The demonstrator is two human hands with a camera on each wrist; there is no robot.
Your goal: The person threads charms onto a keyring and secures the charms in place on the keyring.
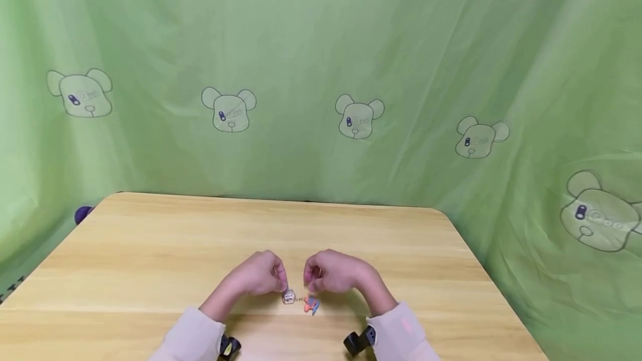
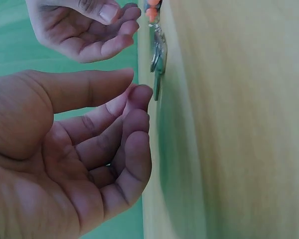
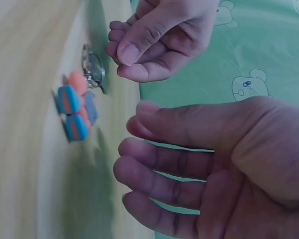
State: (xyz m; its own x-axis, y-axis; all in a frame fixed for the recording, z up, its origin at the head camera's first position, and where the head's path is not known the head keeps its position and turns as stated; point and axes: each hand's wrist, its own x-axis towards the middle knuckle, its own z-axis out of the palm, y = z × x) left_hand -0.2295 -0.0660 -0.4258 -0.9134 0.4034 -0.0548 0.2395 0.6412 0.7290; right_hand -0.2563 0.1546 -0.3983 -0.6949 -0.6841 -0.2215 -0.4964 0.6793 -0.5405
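A keychain lies on the wooden table between the two hands. Its orange and blue figure is on the right side, joined by a short metal chain to a small tag with dark markings on the left. My left hand hovers by the tag with loosely curled fingers, thumb tip near the index fingertip; no thing shows between them. Beside the figure is my right hand, its thumb and index tips close together, the other fingers relaxed and nothing visible in them. Both hands appear just above the keychain.
The light wooden table has rounded far corners. Behind it and along the right hangs a green curtain printed with bear heads. Dark wrist cameras sit below both cuffs.
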